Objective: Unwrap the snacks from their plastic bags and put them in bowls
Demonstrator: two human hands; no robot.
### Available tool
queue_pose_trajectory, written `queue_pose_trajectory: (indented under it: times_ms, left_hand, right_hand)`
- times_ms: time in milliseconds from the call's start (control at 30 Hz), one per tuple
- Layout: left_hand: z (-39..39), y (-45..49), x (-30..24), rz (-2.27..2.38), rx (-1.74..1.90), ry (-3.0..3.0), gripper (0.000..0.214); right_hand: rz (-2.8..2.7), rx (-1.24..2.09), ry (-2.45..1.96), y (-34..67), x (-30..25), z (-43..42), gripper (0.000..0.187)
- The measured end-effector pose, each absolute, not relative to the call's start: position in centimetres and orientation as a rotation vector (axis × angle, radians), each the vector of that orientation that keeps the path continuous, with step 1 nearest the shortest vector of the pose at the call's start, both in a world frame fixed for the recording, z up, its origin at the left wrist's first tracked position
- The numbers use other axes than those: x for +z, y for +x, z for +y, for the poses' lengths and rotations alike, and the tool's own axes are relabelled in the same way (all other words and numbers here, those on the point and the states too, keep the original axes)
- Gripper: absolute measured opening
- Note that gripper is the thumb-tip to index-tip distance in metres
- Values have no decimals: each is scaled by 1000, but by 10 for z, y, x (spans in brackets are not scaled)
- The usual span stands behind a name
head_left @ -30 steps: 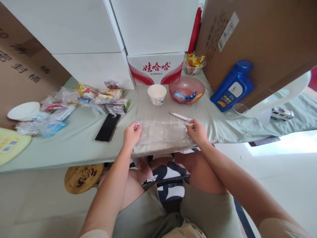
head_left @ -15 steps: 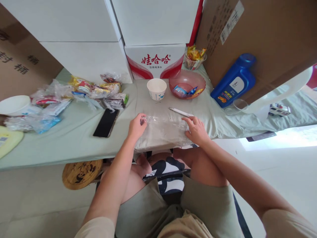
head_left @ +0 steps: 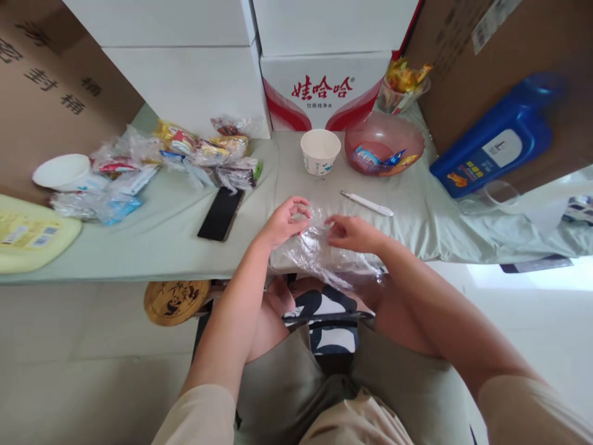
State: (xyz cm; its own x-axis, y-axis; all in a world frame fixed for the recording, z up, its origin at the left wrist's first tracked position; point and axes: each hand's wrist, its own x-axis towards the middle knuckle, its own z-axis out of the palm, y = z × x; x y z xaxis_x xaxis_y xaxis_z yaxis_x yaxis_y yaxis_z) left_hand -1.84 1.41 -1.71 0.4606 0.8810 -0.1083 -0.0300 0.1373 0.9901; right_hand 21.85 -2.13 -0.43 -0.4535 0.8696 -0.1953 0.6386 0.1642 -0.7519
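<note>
A thin, clear plastic bag or film point(head_left: 309, 250) lies crumpled at the table's front edge, its loose end hanging toward my lap. My left hand point(head_left: 288, 221) is at its left side, fingers curled and thumb against the plastic. From the right, my right hand point(head_left: 354, 233) bends its fingers into the upper part of the same plastic; its fingertips are partly blurred. A small gap separates the two hands. Just beyond them stands a white paper cup point(head_left: 320, 154). A white pen-shaped tool point(head_left: 368, 203) rests behind my right hand.
A pink translucent bowl point(head_left: 384, 145) holds a few wrapped snacks. Left of my hands are a black phone point(head_left: 221, 213), a pile of wrapped snacks point(head_left: 204, 151) and a white tub point(head_left: 62, 173). A blue bottle point(head_left: 498, 139) leans at right; white boxes point(head_left: 324, 93) line the back.
Both hands have come closer together, and the plastic that was spread flat between them is now bunched up. The view has shifted, so the things on the table appear further right.
</note>
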Motion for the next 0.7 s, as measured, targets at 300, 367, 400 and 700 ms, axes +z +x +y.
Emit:
queue_pose_trajectory:
  times_ms: [300,367,400,700]
  left_hand:
    - [21,-12,-21,725,777,936,72]
    - [18,0,-27,714,660,946,67]
    - [16,6,-28,746,640,951,62]
    - [3,8,-21,897,715,1004,44]
  right_hand:
    - [-1270,1466,-1373,217,-6,-36,35]
    - [-1166,1441,-1375,217,-7,-34,36]
    - [-1137,1441,-1372,218,-7,-33,36]
    - [-1312,1448,-1369,216,-17,-35,39]
